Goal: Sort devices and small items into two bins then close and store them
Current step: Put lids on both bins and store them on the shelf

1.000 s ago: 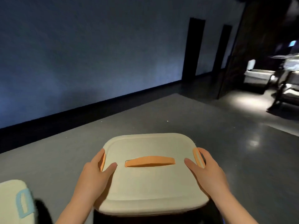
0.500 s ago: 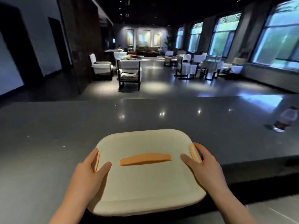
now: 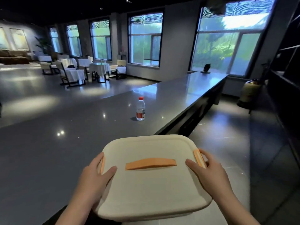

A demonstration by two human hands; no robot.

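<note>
Glossy counter — smooth rounded bin

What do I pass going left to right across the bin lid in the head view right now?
left hand → left orange latch → orange handle → right orange latch → right hand, all on the closed bin.

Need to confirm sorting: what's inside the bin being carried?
Cannot tell: the cream lid with its orange handle covers the bin, gripped by left hand and right hand.
</note>
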